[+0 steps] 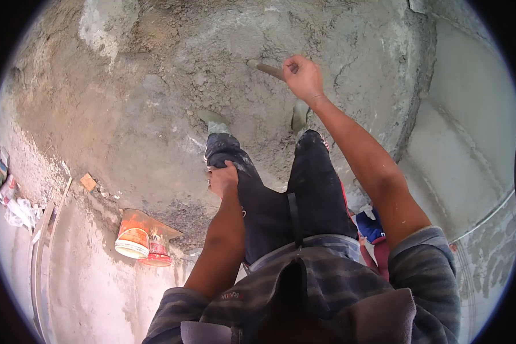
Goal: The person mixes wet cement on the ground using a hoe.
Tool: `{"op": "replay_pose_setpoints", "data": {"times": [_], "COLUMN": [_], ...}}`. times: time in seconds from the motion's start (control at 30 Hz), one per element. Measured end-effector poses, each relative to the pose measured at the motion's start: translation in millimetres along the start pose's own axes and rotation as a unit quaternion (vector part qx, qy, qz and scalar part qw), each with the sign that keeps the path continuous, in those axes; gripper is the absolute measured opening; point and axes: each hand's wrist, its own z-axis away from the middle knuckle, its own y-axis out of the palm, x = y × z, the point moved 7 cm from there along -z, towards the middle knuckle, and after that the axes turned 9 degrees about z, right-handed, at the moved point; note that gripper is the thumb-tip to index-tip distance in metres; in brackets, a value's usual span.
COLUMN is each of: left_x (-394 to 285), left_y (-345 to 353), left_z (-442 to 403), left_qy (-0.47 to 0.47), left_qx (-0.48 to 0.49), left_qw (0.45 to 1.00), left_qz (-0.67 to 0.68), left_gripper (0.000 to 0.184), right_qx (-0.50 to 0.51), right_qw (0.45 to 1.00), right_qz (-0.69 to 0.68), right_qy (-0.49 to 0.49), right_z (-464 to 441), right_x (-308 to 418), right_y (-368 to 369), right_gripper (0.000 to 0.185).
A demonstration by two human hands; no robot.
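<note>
My right hand (301, 77) is closed around a narrow brown tool (269, 70). Its paler end points left, low over or against the rough wet mortar (223, 69); I cannot tell whether it touches, and its exact kind is unclear. Lower and to the left, my left hand (222, 179) rests at my knee with its fingers curled round the dark trouser leg (252, 178). Both my shoes, smeared with grey, stand on the cement surface beneath the hands.
An orange bucket (133, 235) and a red one (158, 252) lie beside a board at the lower left. Nearby are a small orange-brown block (88, 182), long wooden strips (42, 246) and white plastic bags (22, 212). A raised edge (415, 109) borders the smooth grey slabs at right.
</note>
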Motion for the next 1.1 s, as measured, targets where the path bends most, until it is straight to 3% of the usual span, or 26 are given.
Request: {"op": "replay_pose_setpoints", "data": {"times": [0.07, 0.17, 0.2, 0.3, 0.33, 0.37, 0.43, 0.5, 0.57, 0.67, 0.7, 0.83, 0.97, 1.03, 1.07, 1.1], "left_x": [-5.5, -22.5, -34.4, -79.6, -106.7, -142.1, -228.6, -297.6, -336.5, -340.9, -324.5, -303.7, -286.6, -304.8, -319.3, -334.0], "left_y": [13.2, 31.2, 35.3, 90.4, 112.9, 133.9, 185.4, 238.7, 247.6, 304.9, 312.8, 239.1, 73.3, -24.0, -69.1, -111.8], "left_z": [10.2, 30.5, 34.3, 2.8, -17.3, -34.9, -65.4, -66.8, -34.9, -44.3, -35.3, -11.2, -14.3, -42.3, -62.2, -81.3], "left_qy": [-0.019, 0.08, 0.12, 0.252, 0.274, 0.232, 0.139, 0.052, -0.052, -0.107, -0.109, -0.038, 0.105, 0.181, 0.227, 0.266], "left_qx": [0.032, -0.114, -0.115, -0.181, -0.141, -0.03, 0.19, 0.222, 0.343, 0.336, 0.315, 0.219, 0.095, 0.026, -0.011, -0.074], "left_qw": [0.999, 0.988, 0.983, 0.949, 0.95, 0.962, 0.926, 0.882, 0.799, 0.679, 0.685, 0.697, 0.676, 0.665, 0.666, 0.679], "left_qz": [0.009, -0.06, -0.076, -0.044, 0.055, 0.139, 0.296, 0.413, 0.491, 0.644, 0.647, 0.682, 0.723, 0.724, 0.71, 0.68], "left_gripper": [0.081, 0.086, 0.09, 0.088, 0.088, 0.091, 0.105, 0.11, 0.081, 0.045, 0.04, 0.024, 0.025, 0.028, 0.028, 0.028], "right_qx": [0.016, 0.015, 0.015, 0.035, 0.065, 0.066, 0.119, 0.167, 0.152, 0.169, 0.182, 0.182, 0.149, 0.259, 0.215, 0.245], "right_qw": [1.0, 0.997, 0.996, 0.992, 0.99, 0.993, 0.991, 0.986, 0.988, 0.982, 0.978, 0.971, 0.97, 0.964, 0.967, 0.958], "right_qz": [-0.019, -0.07, -0.09, -0.119, -0.125, -0.092, -0.067, -0.012, 0.026, 0.081, 0.098, 0.133, 0.049, -0.024, -0.072, -0.118], "right_qy": [0.01, -0.011, -0.01, -0.016, -0.01, -0.038, -0.012, 0.001, -0.027, -0.037, -0.036, -0.085, -0.187, -0.054, -0.113, -0.087], "right_z": [3.3, 14.5, 20.1, 50.4, 67.5, 90.1, 141.6, 185.5, 212.0, 225.2, 230.3, 251.9, 190.9, 142.0, 109.7, 81.8], "right_x": [-17.1, -68.1, -88.6, -153.9, -176.7, -205.3, -254.8, -285.6, -298.3, -321.7, -327.7, -342.9, -251.3, -202.1, -157.5, -119.7], "right_y": [-5.8, -20.4, -26.4, -35.8, -35.5, -29.4, -6.7, 22.1, 40.9, 61.5, 62.2, 88.8, 118.5, 159.3, 165.0, 174.7], "right_gripper": [0.013, 0.013, 0.013, 0.012, 0.013, 0.017, 0.03, 0.043, 0.053, 0.061, 0.063, 0.062, 0.045, 0.038, 0.04, 0.038]}}
